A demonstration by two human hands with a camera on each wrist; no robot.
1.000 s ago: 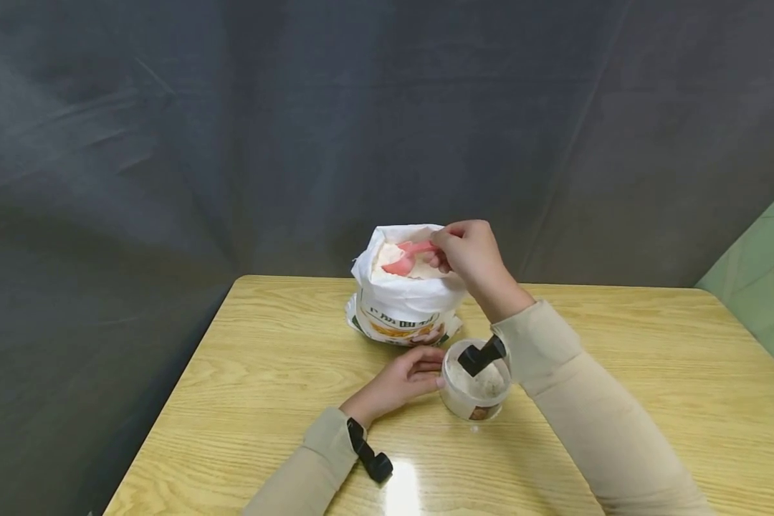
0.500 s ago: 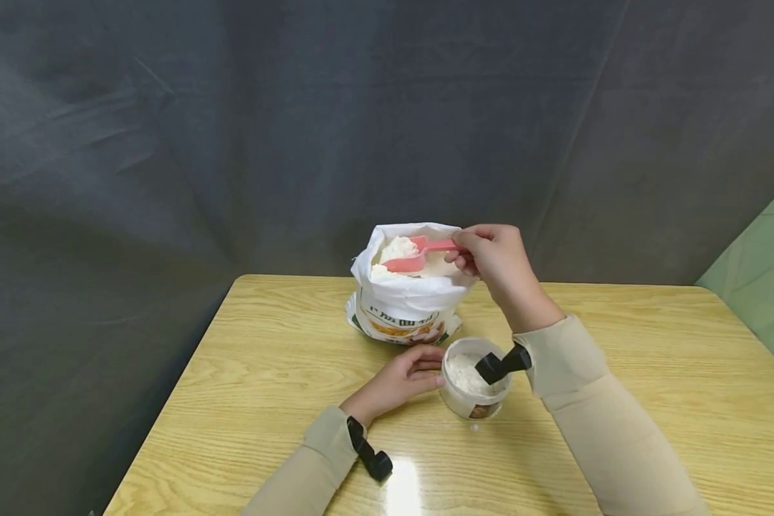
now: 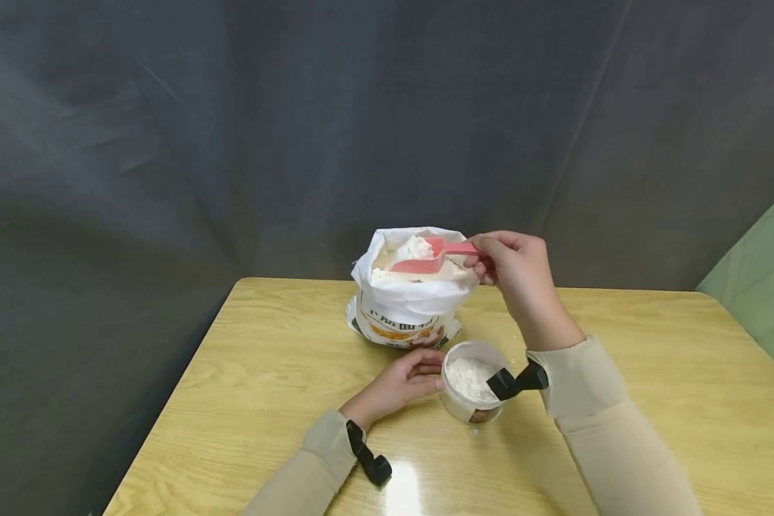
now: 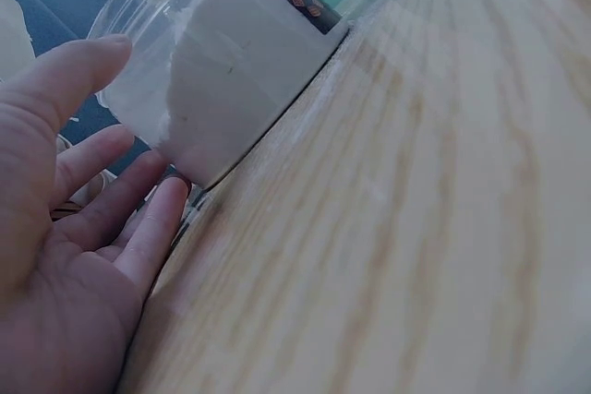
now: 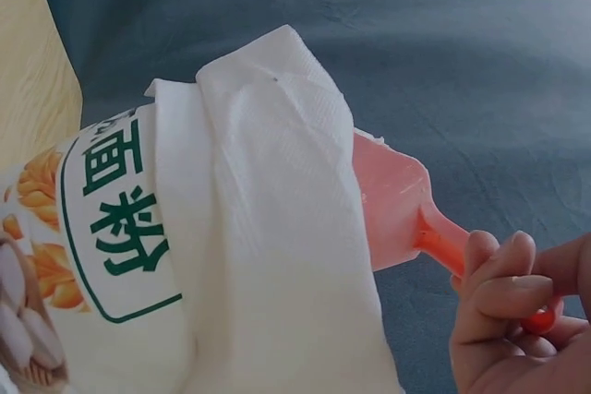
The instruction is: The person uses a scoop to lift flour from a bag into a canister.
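- Left hand (image 3: pixel 393 387): resting low at the left of the clear tub, thumb and fingers loosely spread, gripping nothing. Seems to touch the wall with fingertips – exact contact hard to tell. Best used as a light brace, without pushing.
- White bag (image 3: pixel 403 299): standing on the table (image 3: pixel 264 344) just behind the left hand, mouth up, edge folded outward. Wise to avoid knocking that soft edge, likely to give and shake powder loose.
- Pink scoop (image 3: pixel 423 266): at the bag's mouth, heaped with white flour (image 3: pixel 416 248), bowl roughly level. Judged to be at the lifting stage of a scoop. Raise slowly and clear the edge before any sideways move; let loose crumbs drop over the bag.
- Clear tub (image 3: pixel 456 403): upright on the table, in front of the bag and to the right, partly filled with flour. Partly hidden by the black wrist mount (image 3: pixel 507 385); worth watching for bumps.
- Right hand (image 3: pixel 521 271): pinching the scoop's handle between thumb and curled fingers. Grip firmly, wrist steady – probably easy to tip with so tall a heap.
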